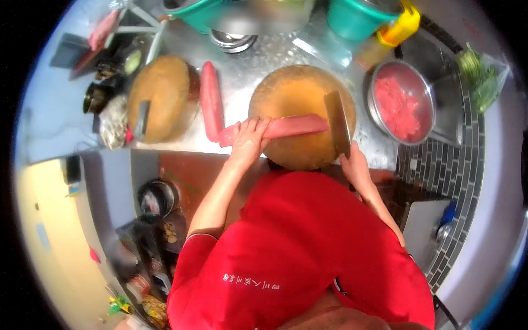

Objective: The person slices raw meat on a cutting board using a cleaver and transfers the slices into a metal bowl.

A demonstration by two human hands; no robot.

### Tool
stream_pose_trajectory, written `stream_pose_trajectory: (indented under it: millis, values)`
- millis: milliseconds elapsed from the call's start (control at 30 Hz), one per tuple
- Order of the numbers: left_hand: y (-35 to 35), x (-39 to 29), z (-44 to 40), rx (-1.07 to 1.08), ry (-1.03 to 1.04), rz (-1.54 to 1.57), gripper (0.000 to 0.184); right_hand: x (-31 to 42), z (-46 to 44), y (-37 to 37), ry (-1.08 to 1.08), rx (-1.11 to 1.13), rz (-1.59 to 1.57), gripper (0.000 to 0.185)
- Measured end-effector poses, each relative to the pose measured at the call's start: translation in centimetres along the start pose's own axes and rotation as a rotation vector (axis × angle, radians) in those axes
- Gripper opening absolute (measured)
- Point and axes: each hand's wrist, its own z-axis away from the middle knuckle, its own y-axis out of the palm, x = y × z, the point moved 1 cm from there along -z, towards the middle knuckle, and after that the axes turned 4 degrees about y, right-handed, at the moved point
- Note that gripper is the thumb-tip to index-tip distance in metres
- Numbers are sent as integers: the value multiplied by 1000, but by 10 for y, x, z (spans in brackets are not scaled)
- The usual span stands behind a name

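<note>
A long strip of raw pink meat (297,126) lies across the round wooden chopping board (286,157), its left end reaching past the board's edge. My left hand (250,140) grips this strip near that end, fingers curled over the top. In my right hand (356,164) is the handle of a cleaver (337,121), whose broad blade stands at the strip's right end; whether it touches the meat I cannot tell. Another long piece of meat (210,99) rests on the metal table, left of the board. Sliced pink meat (395,107) partly fills a steel bowl (373,104) on the right.
A second round board (159,99) with a dark-handled knife (142,117) is at the left. Green tubs (352,22), a yellow bottle (404,25) and stacked metal dishes (234,43) stand along the back of the metal table (236,82). Bagged green vegetables (484,82) are far right.
</note>
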Motion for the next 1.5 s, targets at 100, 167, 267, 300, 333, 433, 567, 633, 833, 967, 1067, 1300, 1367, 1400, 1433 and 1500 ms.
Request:
stream_pose_trajectory:
  millis: [100,167,267,300,333,433,567,633,833,967,1067,1300,1367,1400,1433,1500]
  values:
    - [11,-9,-3,74,3,-11,74,-2,-1,2,82,28,34,30]
    - [12,-9,-7,127,-29,-4,75,-2,0,4,30,3,34,29]
    - [8,-8,-15,194,-73,43,76,0,1,2,10,-7,44,27]
    - [5,-9,-18,204,-83,55,75,0,1,2,13,-3,48,27]
    - [4,-10,-21,214,-93,67,75,-2,0,4,14,-8,39,27]
    - [8,-21,-38,11,98,30,69,-5,0,4,19,-14,26,27]
    - [34,-49,-72,87,265,236,52,-2,0,3,-20,-2,10,28]
    - [53,-48,-88,109,186,223,45,4,3,1,-40,9,-5,29]
    - [55,-67,-109,17,164,279,29,-3,12,2,-77,33,-117,30]
    - [66,-69,-120,-45,226,333,28,13,5,-20,-39,103,-65,29]
    - [80,-65,-128,-18,193,438,29,23,-5,-18,-95,45,-33,28]
    - [73,-69,-137,56,203,500,28,14,-23,-13,-18,125,66,22]
    - [71,-70,-140,60,200,450,29,30,-17,-30,-62,103,74,20]
    - [73,-68,-141,68,202,445,29,37,-13,-37,-85,90,78,20]
    - [76,-66,-142,75,205,440,29,41,-8,-43,-93,97,86,20]
    - [78,-65,-142,82,214,432,29,46,2,-49,-106,114,105,20]
